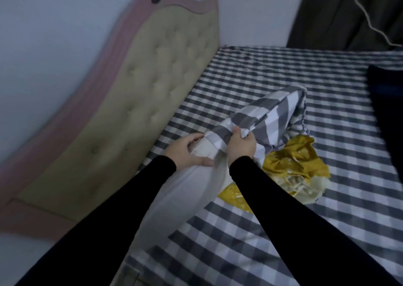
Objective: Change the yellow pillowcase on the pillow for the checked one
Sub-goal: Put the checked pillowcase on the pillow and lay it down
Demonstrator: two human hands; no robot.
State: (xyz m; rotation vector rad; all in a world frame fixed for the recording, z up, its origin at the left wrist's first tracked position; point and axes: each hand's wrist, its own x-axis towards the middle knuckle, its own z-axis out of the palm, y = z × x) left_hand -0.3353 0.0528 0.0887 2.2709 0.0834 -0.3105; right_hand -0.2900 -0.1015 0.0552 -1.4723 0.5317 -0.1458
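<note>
The yellow pillowcase (pixel 294 161) lies off beside me on the bed (pixel 272 231), and my left hand (pixel 187 152) steadies the half-bare pillow (pixel 174 198) while my right hand (pixel 241 144) grasps the checked pillowcase (pixel 268 115), still to pull down

We see mostly cloth here. The checked pillowcase (pixel 268 115), in the middle of the frame, is a thin woven cloth, matt, with soft folds. The pillow (pixel 174 196) below it has a plain white cloth cover, smooth and matt. The yellow pillowcase (pixel 296 161), at the right of centre, is a crumpled cloth with a light sheen on its creases. The bed sheet (pixel 283 72) is a matt checked cloth, a little wrinkled. The headboard (pixel 157 85) at the left has a padded, buttoned surface, perhaps fabric or leatherette, with a smooth pink frame (pixel 91 85). The sleeves (pixel 305 220) are matt black cloth. The curtain (pixel 340 13), upper right, is dark matt cloth.
</note>
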